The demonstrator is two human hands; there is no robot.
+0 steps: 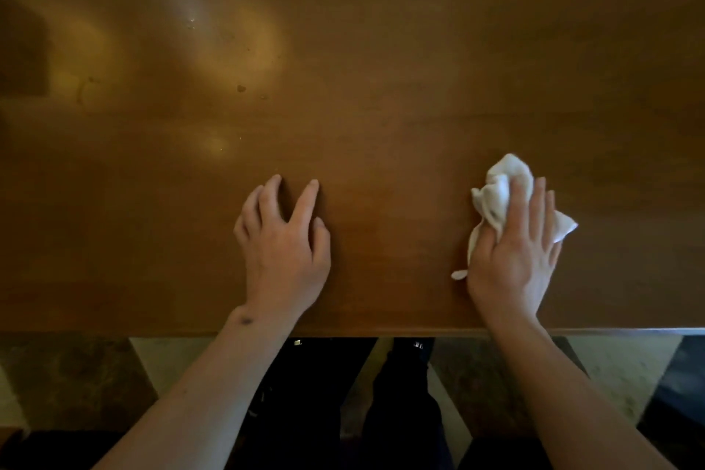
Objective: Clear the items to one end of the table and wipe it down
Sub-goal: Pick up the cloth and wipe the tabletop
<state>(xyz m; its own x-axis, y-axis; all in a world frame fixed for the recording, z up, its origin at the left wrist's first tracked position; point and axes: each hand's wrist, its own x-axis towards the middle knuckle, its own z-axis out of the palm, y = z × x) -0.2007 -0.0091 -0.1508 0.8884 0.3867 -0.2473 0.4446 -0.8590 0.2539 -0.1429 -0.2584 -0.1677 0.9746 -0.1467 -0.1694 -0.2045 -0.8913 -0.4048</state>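
**Wiping under way along the near edge**

Both bare forearms are reaching in over the near edge of the glossy brown wooden table (381, 50), with dark trouser legs and a pale patterned floor showing below that edge. Near the middle of the near edge, the left hand (284, 244) is resting palm down on the wood, fingers loosely spread and holding nothing; it appears to be bracing the body. Further toward the right end, and just in from the near edge, the right hand (515, 248) is pressing flat on a crumpled white cloth (499, 189), fingers extended over it so that the cloth is bunching out beyond the fingertips and at both sides of the palm.

No items are showing anywhere on the visible stretch of table, so the clearing step looks finished here and the wiping step is the one in hand. Several small dark spots (241, 88) and a faint ring mark are sitting out toward the middle and left of the tabletop, well apart from the cloth. The next move probably calls for steady downward pressure while sweeping the cloth leftward and away from the near edge to reach them.

No brand, label or writing is readable anywhere.
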